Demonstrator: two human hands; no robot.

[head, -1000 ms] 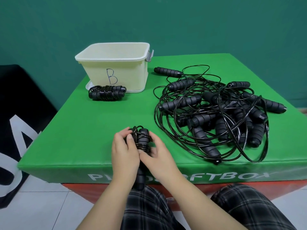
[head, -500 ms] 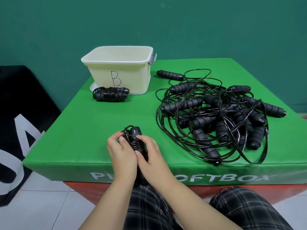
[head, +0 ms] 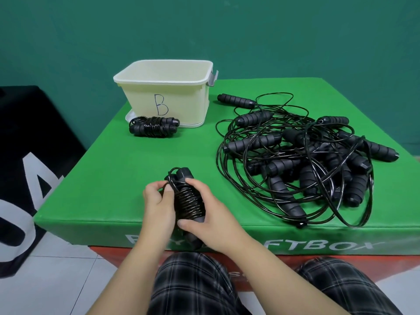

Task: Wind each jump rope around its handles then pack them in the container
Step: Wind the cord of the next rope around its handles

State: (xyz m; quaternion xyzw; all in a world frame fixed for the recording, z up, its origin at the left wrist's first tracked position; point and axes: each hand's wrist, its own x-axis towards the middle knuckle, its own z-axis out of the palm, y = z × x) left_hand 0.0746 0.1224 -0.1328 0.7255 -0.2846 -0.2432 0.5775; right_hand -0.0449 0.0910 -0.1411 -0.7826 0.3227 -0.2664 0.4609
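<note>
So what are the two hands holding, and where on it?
Both hold one wound jump rope: the left hand grips its left side by the coils, the right hand its right side, thumb at the coils' lower end.

Both hands: left [head: 159,208], right [head: 211,220], fingers curled, gripping, close together.

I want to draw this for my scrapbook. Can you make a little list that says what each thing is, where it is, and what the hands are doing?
held rope: wound jump rope, cord coiled round its handles
left hand: grips the coil's left side
right hand: grips the coil's right side and lower end
finished rope: wound bundle, lying just in front of the container
container: cream tub marked B, far left on the green box
unwound ropes: tangled pile, right side of the box
</note>
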